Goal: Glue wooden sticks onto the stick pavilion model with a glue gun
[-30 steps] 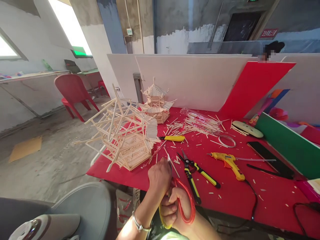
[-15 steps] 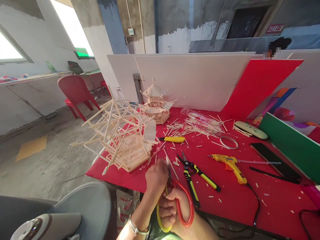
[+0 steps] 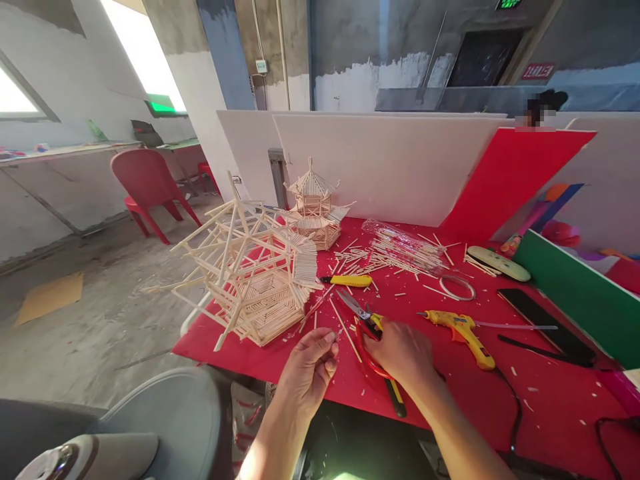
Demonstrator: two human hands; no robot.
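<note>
My right hand is over the red-and-yellow-handled scissors, its fingers around the handles. The scissors lie across the pruning shears, which my hand mostly hides. To the left, my left hand is raised over the table's front edge, thumb and fingers pinched together; anything between them is too small to name. Just beyond it stands a large open framework of wooden sticks, with a hexagonal slatted floor. A yellow utility knife lies beside that framework.
Behind stands a small stick pagoda. Loose sticks spill from a plastic bag. A yellow glue gun, clear tape roll, phone and green board are on the right. A grey stool stands at lower left.
My right hand has carried the scissors forward and right, from near my left hand onto the pruning shears. My left hand has turned and come away from the scissors' blades.
</note>
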